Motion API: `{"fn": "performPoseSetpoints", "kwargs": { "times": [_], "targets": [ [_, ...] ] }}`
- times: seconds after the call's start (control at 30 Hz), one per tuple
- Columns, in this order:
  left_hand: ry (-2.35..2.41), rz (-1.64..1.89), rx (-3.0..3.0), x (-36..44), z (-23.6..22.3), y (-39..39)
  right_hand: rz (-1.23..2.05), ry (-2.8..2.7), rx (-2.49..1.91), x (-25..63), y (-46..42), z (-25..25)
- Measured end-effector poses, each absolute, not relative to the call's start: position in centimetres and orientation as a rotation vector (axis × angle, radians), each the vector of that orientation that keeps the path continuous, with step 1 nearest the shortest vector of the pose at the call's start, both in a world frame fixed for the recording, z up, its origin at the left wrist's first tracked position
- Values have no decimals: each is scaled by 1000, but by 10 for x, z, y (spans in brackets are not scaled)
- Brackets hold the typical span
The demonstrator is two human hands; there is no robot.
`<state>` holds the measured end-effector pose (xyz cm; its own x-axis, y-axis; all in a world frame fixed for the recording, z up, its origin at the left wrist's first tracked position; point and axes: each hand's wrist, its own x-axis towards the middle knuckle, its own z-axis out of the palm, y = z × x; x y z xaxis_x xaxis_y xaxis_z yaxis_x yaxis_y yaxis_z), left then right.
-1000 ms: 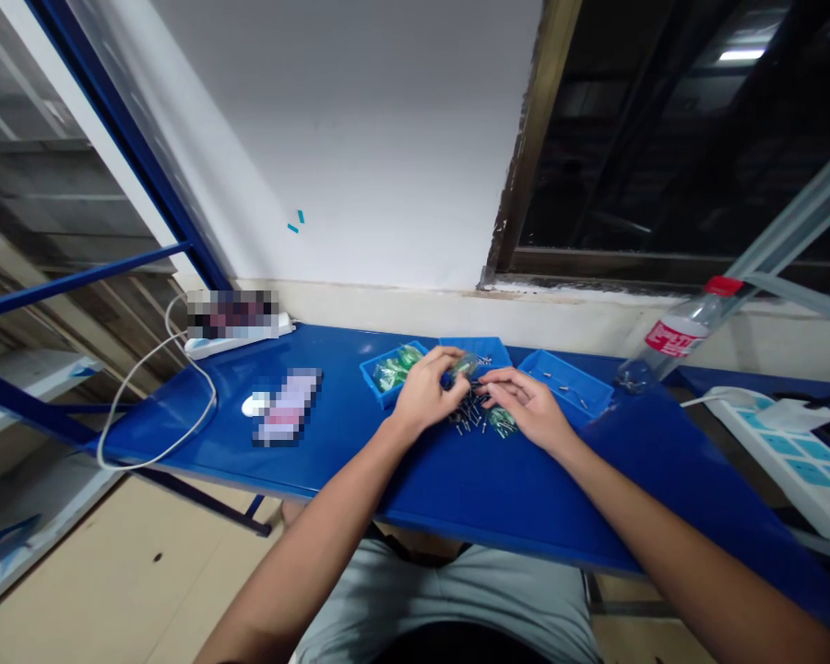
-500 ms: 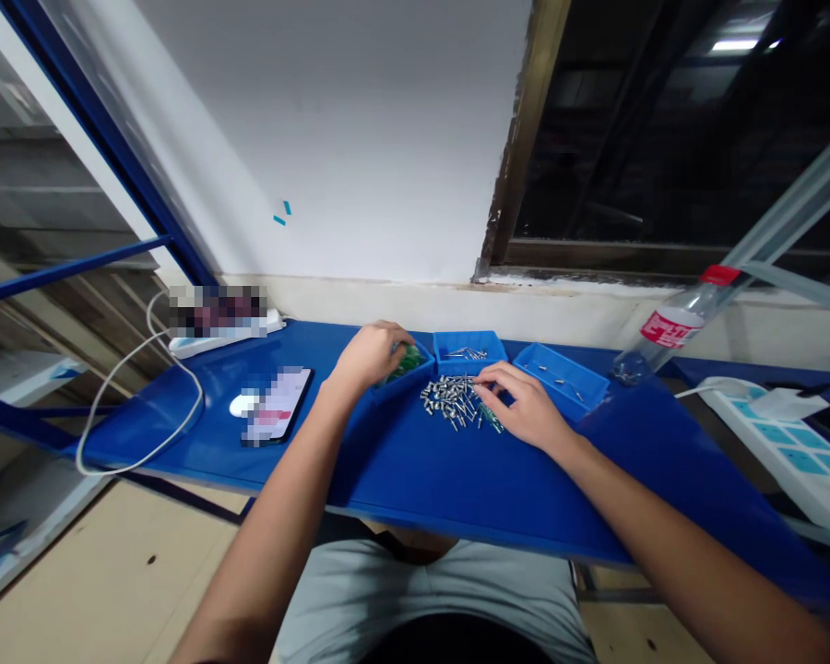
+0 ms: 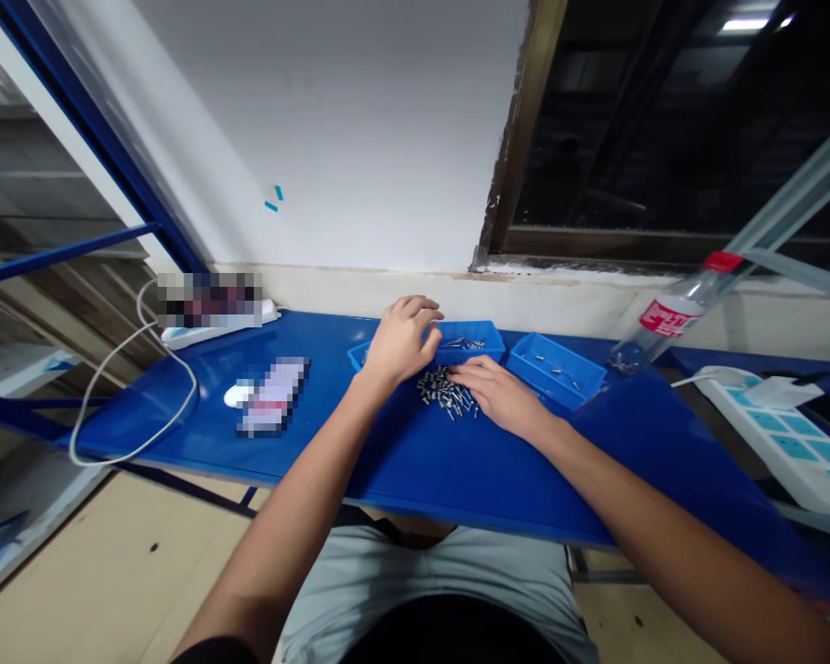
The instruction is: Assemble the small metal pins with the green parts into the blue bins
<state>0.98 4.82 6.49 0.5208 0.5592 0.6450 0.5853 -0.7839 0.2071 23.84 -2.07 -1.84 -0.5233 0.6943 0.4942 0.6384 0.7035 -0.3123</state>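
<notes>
My left hand (image 3: 405, 339) hovers over the near left part of the middle blue bin (image 3: 492, 343), thumb and fingers apart with nothing visible between them. That bin holds several thin metal pins. Behind my left hand and wrist, the left blue bin (image 3: 355, 358) is mostly hidden. On the table lies a heap of small silvery rivet-like pieces (image 3: 449, 395). My right hand (image 3: 502, 395) reaches over the heap's right side, its fingers stretched out and the tips touching the pieces. To its right, the right blue bin (image 3: 560, 383) contains a few metal pins.
A blurred-out phone (image 3: 280, 397) and a white round object (image 3: 238, 395) lie on the blue table (image 3: 415, 480). A red-capped plastic bottle (image 3: 670, 318) leans at right near a white power strip (image 3: 781, 433). A white cable (image 3: 87, 397) loops at left.
My left hand has moved out of the left bin with green pieces, right towards the middle bin. My right hand has shifted left over the heap, covering the green pieces beside it.
</notes>
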Motion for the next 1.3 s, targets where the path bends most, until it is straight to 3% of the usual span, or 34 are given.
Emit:
{"fn": "performPoseSetpoints", "kwargs": {
  "times": [0.13,0.3,0.43,0.73,1.0,1.3],
  "targets": [
    [-884,-1357,-2803,43,57,32,-7,-2425,-1038,235,-13,-18],
    [-691,-1259,-2940,62,29,24,-192,-2460,-1342,234,-11,-17],
    [-645,-1323,-2966,56,13,28,-213,-2475,-1311,233,-7,-17],
    [-755,-1520,-2950,44,3,28,-80,-2300,-1107,235,2,-16],
    [-895,-1430,-3097,48,-5,30,146,-1835,-1195,243,-20,-10],
    [-895,-1735,-3176,47,-4,30,296,-1654,-1122,233,-19,-11]
  ]
}}
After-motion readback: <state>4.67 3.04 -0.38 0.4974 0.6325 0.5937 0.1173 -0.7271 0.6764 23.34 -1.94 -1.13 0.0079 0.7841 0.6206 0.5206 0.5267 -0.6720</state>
